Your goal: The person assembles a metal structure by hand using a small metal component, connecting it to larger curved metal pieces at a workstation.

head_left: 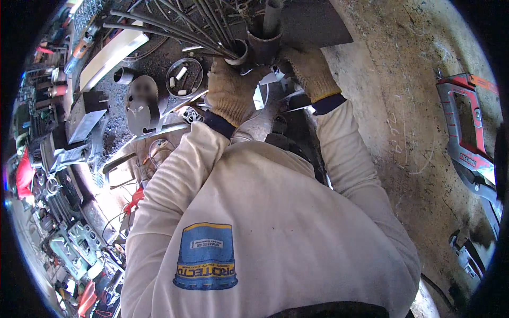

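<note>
Both my hands wear brown knit gloves and reach to the far edge of the cluttered bench. My left hand (229, 93) is beside a round metal cup (239, 55) full of long thin rods (175, 33). My right hand (312, 74) lies just right of a dark pipe-like holder (264, 47) with short tubes standing in it. Bright, shiny metal pieces (270, 79) lie in the gap between my hands. The fingers of both hands point away and are mostly hidden, so what they hold cannot be made out.
Left of my hands are a round ring-shaped tray (197, 66) with small white cylinders, a round metal disc (141, 100) and a short pipe piece (123, 76). Many tools crowd the far left. At right a red-and-grey hacksaw (450, 116) and an adjustable wrench (467, 257) lie on a stained board (392, 74).
</note>
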A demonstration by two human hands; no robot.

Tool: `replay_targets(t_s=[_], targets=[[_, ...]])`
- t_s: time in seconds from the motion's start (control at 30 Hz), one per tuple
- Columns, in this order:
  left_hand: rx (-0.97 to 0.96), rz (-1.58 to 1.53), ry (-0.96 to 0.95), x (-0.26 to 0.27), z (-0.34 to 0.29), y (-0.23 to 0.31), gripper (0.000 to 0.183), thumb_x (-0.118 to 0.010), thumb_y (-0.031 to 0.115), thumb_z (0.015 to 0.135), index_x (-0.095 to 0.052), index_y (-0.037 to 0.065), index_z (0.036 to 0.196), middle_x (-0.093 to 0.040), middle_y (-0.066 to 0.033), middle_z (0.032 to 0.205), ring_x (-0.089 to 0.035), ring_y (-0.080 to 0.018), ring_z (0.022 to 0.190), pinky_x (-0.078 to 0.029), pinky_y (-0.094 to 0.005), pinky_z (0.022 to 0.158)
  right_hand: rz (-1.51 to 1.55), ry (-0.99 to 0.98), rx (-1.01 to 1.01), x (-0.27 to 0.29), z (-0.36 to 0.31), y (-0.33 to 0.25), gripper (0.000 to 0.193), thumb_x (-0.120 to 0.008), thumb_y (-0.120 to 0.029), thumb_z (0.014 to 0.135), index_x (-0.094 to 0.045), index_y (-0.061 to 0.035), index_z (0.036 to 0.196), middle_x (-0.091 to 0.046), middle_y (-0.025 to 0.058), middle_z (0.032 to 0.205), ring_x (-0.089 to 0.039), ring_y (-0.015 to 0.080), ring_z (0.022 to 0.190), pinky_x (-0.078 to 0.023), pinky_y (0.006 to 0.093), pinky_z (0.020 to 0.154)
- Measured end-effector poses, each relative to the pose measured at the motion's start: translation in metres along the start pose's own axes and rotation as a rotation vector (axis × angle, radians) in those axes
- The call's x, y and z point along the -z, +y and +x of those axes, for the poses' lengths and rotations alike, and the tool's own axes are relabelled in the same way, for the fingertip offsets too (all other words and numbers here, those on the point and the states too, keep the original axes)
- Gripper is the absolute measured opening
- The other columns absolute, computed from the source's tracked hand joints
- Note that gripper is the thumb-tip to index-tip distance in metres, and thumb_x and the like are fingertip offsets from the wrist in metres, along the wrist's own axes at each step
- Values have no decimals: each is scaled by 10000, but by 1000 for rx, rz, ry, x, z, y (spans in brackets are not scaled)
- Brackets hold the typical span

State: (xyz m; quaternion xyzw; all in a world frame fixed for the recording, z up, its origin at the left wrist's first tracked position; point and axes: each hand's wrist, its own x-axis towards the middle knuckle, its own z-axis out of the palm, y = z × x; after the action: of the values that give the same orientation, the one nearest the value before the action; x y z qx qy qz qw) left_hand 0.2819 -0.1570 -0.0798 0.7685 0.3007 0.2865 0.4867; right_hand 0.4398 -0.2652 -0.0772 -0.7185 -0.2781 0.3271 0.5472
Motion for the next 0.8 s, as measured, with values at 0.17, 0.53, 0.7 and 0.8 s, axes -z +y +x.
replay_targets(t_s=[0.17, 0.53, 0.7, 0.8], targets=[[45, 34, -1, 2, -1, 5, 529, -897, 222, 671, -633, 50, 1096, -720, -119, 1061, -689, -279, 974, -530, -379, 830, -59, 275, -58, -2, 11, -1, 339, -606, -296, 945, -661, -18, 1131, -684, 180, 1010, -665, 308, 874, -532, 410, 819], [77, 116, -10, 3, 0, 11, 392, -859, 251, 697, -708, 46, 995, -740, -138, 945, -710, -298, 860, -540, -401, 730, 1062, -119, 478, -29, 60, 24, 457, -505, -388, 1030, -551, -29, 1308, -586, 198, 1294, -584, 343, 1149, -447, 437, 1035], [25, 154, 30, 0, -2, 0, 373, -861, 275, 694, -719, 52, 957, -738, -137, 944, -702, -315, 903, -536, -407, 755, 601, 255, 379, -49, 44, 55, 447, -495, -356, 1038, -533, -10, 1317, -588, 176, 1275, -583, 325, 1124, -470, 411, 999], [51, 61, 16, 0, -2, -5, 397, -864, 303, 697, -719, 62, 976, -738, -128, 945, -697, -316, 919, -536, -412, 772, -78, 462, 509, -49, 33, 32, 330, -513, -238, 1015, -550, 4, 1237, -606, 169, 1178, -594, 299, 1078, -481, 406, 942]])
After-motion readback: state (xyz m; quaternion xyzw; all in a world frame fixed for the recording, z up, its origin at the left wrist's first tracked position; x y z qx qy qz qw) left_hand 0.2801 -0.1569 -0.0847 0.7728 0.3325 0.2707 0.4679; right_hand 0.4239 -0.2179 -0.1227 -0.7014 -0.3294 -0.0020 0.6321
